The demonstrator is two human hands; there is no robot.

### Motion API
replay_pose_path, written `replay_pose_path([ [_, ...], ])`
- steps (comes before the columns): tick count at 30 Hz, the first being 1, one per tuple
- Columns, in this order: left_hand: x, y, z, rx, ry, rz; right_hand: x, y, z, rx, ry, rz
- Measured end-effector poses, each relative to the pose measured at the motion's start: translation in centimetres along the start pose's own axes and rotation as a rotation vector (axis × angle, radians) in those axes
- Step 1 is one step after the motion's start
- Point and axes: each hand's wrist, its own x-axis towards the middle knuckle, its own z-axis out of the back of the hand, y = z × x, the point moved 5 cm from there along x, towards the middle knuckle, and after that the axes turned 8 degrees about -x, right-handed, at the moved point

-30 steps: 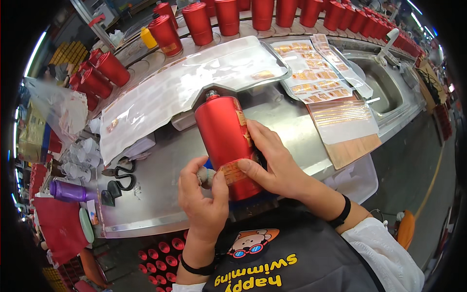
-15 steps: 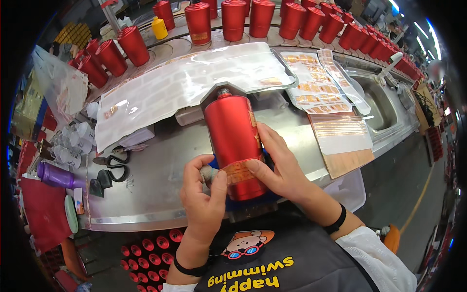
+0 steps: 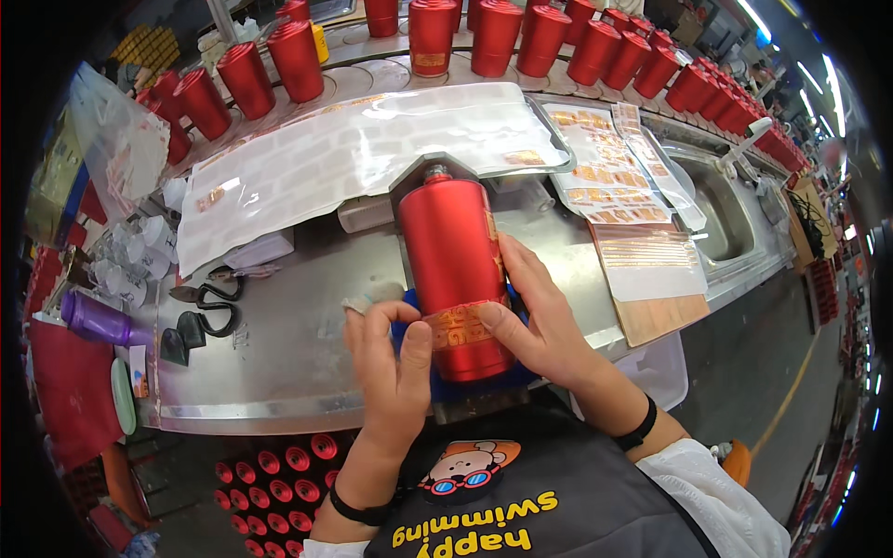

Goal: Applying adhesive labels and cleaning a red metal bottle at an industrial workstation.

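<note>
While the right hand (image 3: 544,325) clasps the red bottle (image 3: 446,244), pointing near twelve, the left hand (image 3: 389,367), grip unclear, is at its seven o'clock.

Bench (image 3: 288,363): shiny metal
Near left edge: black-handled scissors (image 3: 220,321), two dark pieces (image 3: 174,346) just beside them
Toward back edge: pale box (image 3: 366,215), partly hidden
Right, near front edge: wooden board (image 3: 665,319)
Right end: inset sink (image 3: 727,226)

Factory workshop, steel bench (image 3: 293,312), lined-up red bottles (image 3: 498,39)
</note>
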Motion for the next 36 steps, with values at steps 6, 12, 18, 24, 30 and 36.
replay_pose_path([
  [6, -0.2, 1.9, -1.6, -0.172, -0.028, 0.108, 0.0, -0.1, 0.0, 0.009, 0.006, -0.015],
  [12, -0.1, 2.3, -1.8, -0.27, 0.002, 0.129, 0.1, 0.1, 0.1, 0.006, 0.009, 0.005],
  [18, 0.0, 1.6, -1.8, -0.493, 0.031, 0.177, 0.1, 0.0, 0.1, 0.005, 0.001, 0.014],
  [24, -0.4, 2.2, -1.2, -0.504, 0.023, 0.199, 0.2, 0.3, 0.2, 0.029, 0.005, 0.012],
  [30, 0.5, -1.3, -0.4, -0.071, -0.024, -0.096, 0.1, 0.1, 0.1, 0.021, 0.011, 0.011],
  [36, 0.3, -3.0, -0.2, -0.029, -0.016, -0.114, 0.1, -0.1, 0.0, 0.011, 0.01, 0.017],
])
